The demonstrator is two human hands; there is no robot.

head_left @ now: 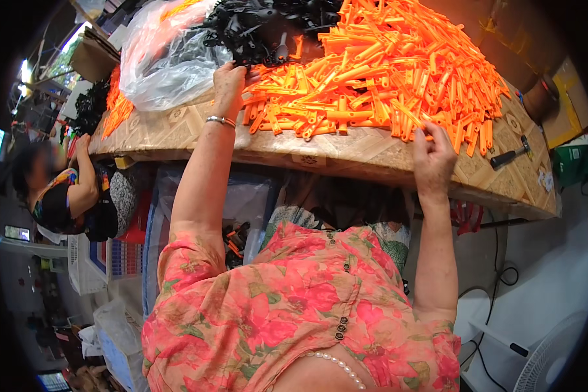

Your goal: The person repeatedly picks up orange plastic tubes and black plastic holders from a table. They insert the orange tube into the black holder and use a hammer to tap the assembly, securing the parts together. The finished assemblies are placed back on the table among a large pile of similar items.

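Observation:
A large heap of orange plastic handle-like pieces (385,72) covers the table, many of them long and narrow with a hole at one end. Behind it, to the left, lies a tangled pile of black plastic pieces (261,26). My left hand (229,86) reaches to the near edge of the black pile, its fingers closed on a small black piece that is mostly hidden. At the heap's front edge, my right hand (436,157) is curled, thumb and fingertips pinched at the end of an orange piece (408,117).
A clear plastic bag (166,59) lies left of the black pile. Toward the table's right end rests a black-handled hammer-like tool (511,153). A blue-rimmed, lined bin (248,202) stands below the table edge. Another person (72,189) sits at the left; a fan (555,353) is lower right.

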